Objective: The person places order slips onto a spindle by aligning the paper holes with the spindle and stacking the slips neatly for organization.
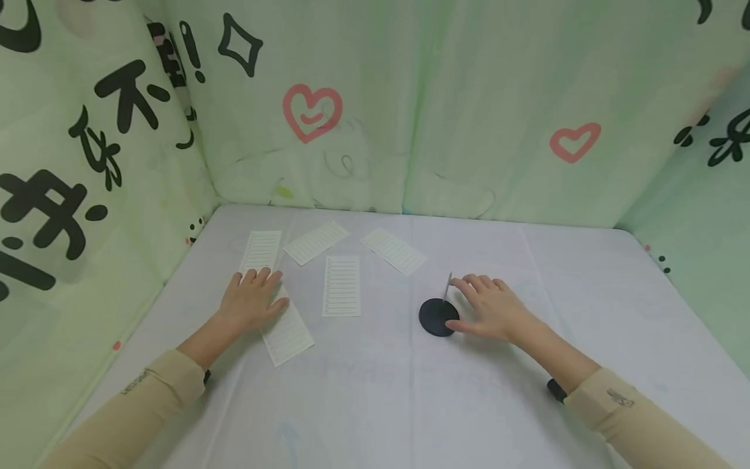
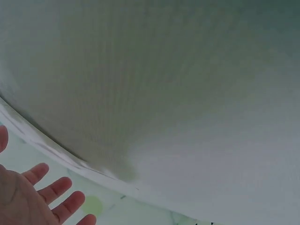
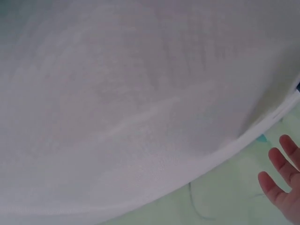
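The round black stand (image 1: pixel 431 318) sits on the worktop (image 1: pixel 363 404) right of the middle, its thin spike (image 1: pixel 447 287) upright with a slight rightward tilt. It lies just left of the right hand (image 1: pixel 489 309), the nearer one; that hand's fingers are loosely spread, thumb over the base, index beside the spike, contact unclear. Farther left, the left hand (image 1: pixel 249 303) reaches palm down over two slips (image 1: pixel 291 335), fingers extended, gripping nothing.

The white table (image 1: pixel 363 391) carries lined slips (image 1: pixel 342 286) and a black disc (image 1: pixel 433 316).
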Demonstrator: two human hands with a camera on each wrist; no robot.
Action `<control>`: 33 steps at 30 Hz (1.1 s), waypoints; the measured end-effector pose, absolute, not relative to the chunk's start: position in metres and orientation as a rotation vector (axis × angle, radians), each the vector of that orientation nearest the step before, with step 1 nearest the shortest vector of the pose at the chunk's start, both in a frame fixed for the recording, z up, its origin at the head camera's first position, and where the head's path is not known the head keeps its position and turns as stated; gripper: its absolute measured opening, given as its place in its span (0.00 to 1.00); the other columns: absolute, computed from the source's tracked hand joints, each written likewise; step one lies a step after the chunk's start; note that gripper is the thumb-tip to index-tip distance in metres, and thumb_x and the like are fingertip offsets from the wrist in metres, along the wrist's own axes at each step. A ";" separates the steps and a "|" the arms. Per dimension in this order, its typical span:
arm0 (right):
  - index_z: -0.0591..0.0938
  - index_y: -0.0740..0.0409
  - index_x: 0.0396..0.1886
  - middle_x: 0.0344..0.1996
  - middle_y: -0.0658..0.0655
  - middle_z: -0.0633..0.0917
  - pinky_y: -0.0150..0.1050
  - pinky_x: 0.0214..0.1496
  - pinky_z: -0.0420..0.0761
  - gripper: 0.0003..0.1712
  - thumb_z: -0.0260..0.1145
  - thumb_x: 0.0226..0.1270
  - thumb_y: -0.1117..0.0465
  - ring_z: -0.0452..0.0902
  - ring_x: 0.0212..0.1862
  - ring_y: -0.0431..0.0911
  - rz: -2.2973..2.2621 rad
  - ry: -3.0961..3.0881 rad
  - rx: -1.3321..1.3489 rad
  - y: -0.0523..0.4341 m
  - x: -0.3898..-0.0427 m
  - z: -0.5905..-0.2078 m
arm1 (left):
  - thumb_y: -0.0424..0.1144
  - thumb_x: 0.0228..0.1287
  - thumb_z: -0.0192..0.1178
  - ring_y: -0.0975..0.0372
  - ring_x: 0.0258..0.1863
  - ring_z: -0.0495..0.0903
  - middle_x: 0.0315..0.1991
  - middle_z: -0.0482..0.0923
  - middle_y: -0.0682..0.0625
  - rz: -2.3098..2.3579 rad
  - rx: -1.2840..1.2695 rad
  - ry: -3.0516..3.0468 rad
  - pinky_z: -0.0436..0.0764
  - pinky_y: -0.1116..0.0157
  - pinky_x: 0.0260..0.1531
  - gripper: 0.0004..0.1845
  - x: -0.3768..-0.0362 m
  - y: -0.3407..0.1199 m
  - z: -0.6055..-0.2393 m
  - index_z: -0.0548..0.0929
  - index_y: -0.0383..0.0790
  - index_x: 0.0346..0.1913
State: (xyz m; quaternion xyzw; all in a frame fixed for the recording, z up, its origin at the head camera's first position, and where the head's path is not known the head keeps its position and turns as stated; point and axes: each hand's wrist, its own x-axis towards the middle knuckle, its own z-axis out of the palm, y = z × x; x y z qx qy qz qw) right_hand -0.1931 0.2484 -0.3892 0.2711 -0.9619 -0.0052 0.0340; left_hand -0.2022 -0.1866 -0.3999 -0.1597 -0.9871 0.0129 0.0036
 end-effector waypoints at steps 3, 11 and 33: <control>0.66 0.57 0.60 0.52 0.61 0.72 0.56 0.51 0.67 0.44 0.59 0.53 0.32 0.68 0.53 0.58 -0.043 -2.965 0.823 0.246 -0.192 -0.393 | 0.53 0.67 0.44 0.43 0.57 0.62 0.60 0.63 0.37 0.068 -0.508 -3.132 0.60 0.44 0.55 0.30 -0.200 -0.187 -0.401 0.63 0.35 0.64; 0.66 0.61 0.61 0.53 0.62 0.71 0.56 0.50 0.68 0.47 0.56 0.53 0.30 0.68 0.53 0.58 -0.071 -3.001 0.777 0.239 -0.190 -0.401 | 0.50 0.70 0.40 0.44 0.54 0.61 0.56 0.63 0.38 0.073 -0.509 -3.175 0.60 0.45 0.55 0.28 -0.199 -0.187 -0.403 0.61 0.34 0.64; 0.69 0.59 0.57 0.50 0.61 0.71 0.54 0.50 0.67 0.45 0.54 0.53 0.28 0.68 0.50 0.56 -0.126 -2.958 0.821 0.236 -0.183 -0.409 | 0.48 0.71 0.40 0.47 0.46 0.61 0.43 0.61 0.40 0.074 -0.472 -3.233 0.62 0.49 0.48 0.25 -0.201 -0.181 -0.412 0.60 0.30 0.59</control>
